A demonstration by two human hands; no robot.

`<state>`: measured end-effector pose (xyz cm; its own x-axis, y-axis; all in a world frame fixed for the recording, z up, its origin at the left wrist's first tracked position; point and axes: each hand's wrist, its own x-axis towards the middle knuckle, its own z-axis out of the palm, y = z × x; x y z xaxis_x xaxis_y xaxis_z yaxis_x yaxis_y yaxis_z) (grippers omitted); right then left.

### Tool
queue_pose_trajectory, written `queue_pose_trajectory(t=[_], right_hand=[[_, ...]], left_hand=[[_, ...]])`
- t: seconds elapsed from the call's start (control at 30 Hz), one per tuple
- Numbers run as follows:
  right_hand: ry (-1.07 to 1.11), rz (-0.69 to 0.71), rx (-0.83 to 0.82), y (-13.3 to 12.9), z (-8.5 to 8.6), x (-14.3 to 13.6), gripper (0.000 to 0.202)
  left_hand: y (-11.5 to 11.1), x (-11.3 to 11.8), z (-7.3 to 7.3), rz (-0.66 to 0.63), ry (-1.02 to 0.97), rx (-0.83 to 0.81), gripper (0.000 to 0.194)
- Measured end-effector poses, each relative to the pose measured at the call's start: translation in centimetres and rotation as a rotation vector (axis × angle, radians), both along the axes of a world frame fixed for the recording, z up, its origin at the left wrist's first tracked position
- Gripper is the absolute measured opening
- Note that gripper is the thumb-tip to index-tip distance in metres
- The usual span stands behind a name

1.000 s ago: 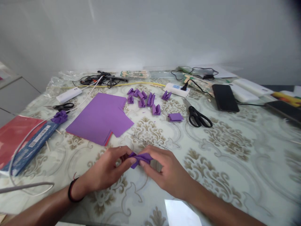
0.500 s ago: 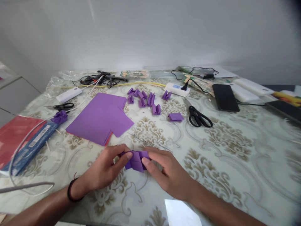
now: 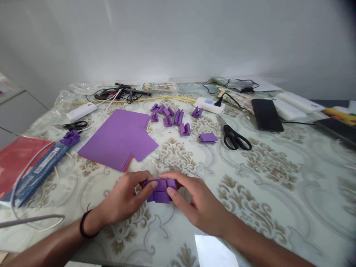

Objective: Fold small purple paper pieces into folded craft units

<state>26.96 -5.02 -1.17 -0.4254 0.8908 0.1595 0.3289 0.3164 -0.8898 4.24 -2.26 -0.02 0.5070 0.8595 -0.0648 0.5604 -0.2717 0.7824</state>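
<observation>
A small creased piece of folded purple paper is held just above the table in front of me. My left hand pinches its left end between thumb and fingers. At its right end, my right hand grips it, with the thumb on the near face and the index finger along the top edge. Beyond my hands lies a stack of purple paper sheets with a red edge showing. Several small folded purple pieces stand past it, and a flat folded one lies to the right.
Black-handled scissors lie right of the folded pieces. Behind are a power strip and a phone. On the left are a second pair of scissors, a power bank, a purple paper flower and a red-and-blue packet.
My right index finger has shifted left along the paper's top edge. The upper flap now lies flatter, with a level crease across the middle. My left hand has hardly moved.
</observation>
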Motion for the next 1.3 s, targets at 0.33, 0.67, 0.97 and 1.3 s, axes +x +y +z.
queue_pose_trajectory(t=[0.33,0.67,0.97,1.3], right_hand=[[0.036,-0.012,0.067,0.1,-0.51,-0.12,0.023],[0.085,0.014,0.125,0.22,-0.39,-0.13,0.026],[0.096,0.02,0.118,0.16,-0.38,-0.13,0.028],[0.054,0.025,0.099,0.06,-0.27,-0.06,0.029]], left_hand=[[0.1,0.1,0.04,-0.02,-0.024,-0.07,0.036],[-0.33,0.14,0.6,-0.092,-0.072,-0.041,0.029],[-0.17,-0.09,0.29,-0.064,-0.115,-0.116,0.027],[0.19,-0.13,-0.01,0.012,-0.131,-0.141,0.03]])
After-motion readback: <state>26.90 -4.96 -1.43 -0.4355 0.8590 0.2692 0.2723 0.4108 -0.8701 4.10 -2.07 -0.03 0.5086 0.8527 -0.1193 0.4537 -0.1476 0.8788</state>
